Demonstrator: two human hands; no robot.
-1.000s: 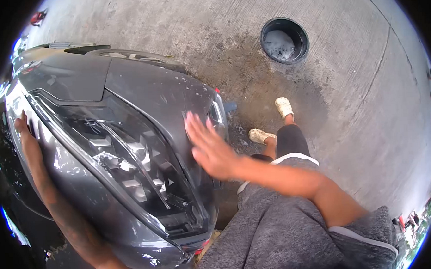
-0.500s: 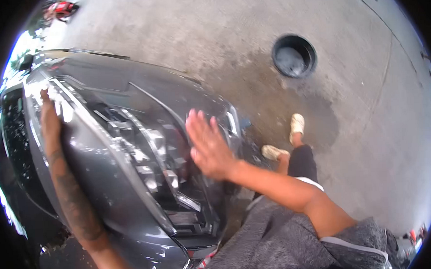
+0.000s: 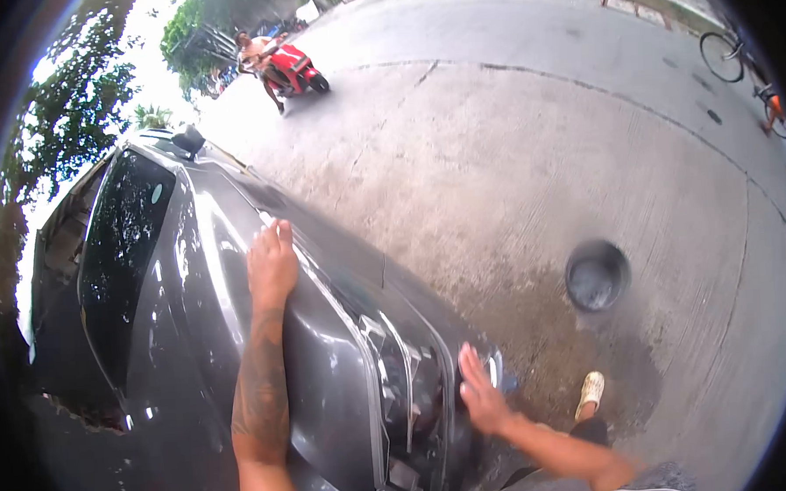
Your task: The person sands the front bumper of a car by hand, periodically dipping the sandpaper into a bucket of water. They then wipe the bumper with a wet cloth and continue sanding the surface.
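A dark grey, glossy car fills the left and lower middle of the view. My left hand lies with its fingers stretched along the edge of the hood, the tattooed forearm reaching over the panel. Beyond that edge runs a band of shiny dark trim and angular parts. My right hand is open, fingers extended, at the car's front corner beside the headlight. Neither hand holds anything.
A dark bucket with liquid inside stands on wet concrete to the right. My shoe is near it. Farther off, a person sits on a red motorcycle. A bicycle appears at the upper right.
My view has swung up and left, bringing in the street and motorcycle. My right hand has gone from over the shiny trim to the front corner. My left hand stays at the hood edge.
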